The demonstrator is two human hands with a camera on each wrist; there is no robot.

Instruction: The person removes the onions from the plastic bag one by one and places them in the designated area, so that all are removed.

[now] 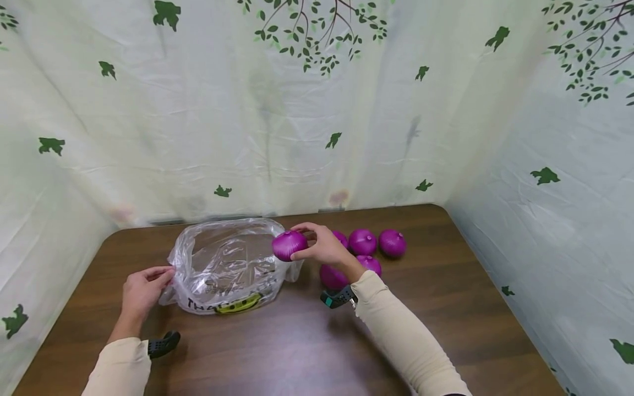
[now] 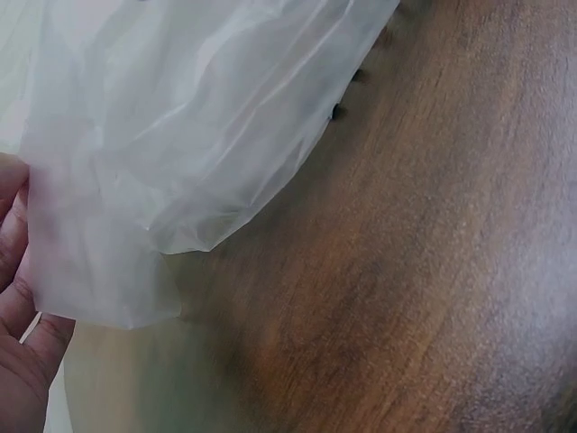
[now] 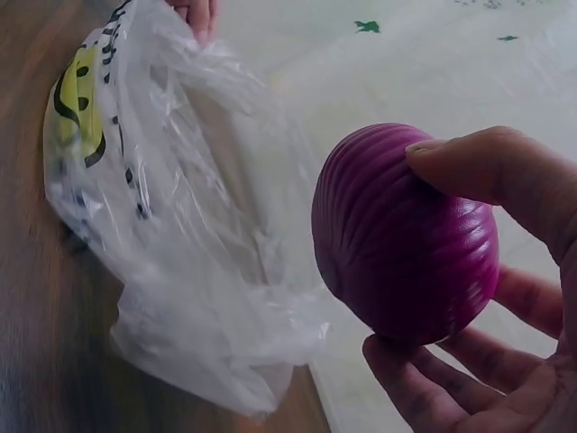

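A purple onion point(image 1: 289, 246) is held between the thumb and fingers of my right hand point(image 1: 322, 246), above the right rim of a clear plastic bag point(image 1: 230, 275). In the right wrist view the onion point(image 3: 406, 234) fills the grip, with the bag beyond it. The bag lies with its mouth spread wide and carries black lettering and a yellow print. At its left edge my left hand point(image 1: 145, 291) pinches the plastic. The left wrist view shows the fingers point(image 2: 18, 298) at the bag's whitish edge point(image 2: 99, 262). Nothing shows inside the bag.
Several more purple onions stand right of the bag, among them one at the far right point(image 1: 392, 243) and one partly behind the right wrist point(image 1: 333, 278). They rest on a brown wooden table point(image 1: 277, 352). A pale curtain with green leaves point(image 1: 297, 137) hangs behind the table's back edge.
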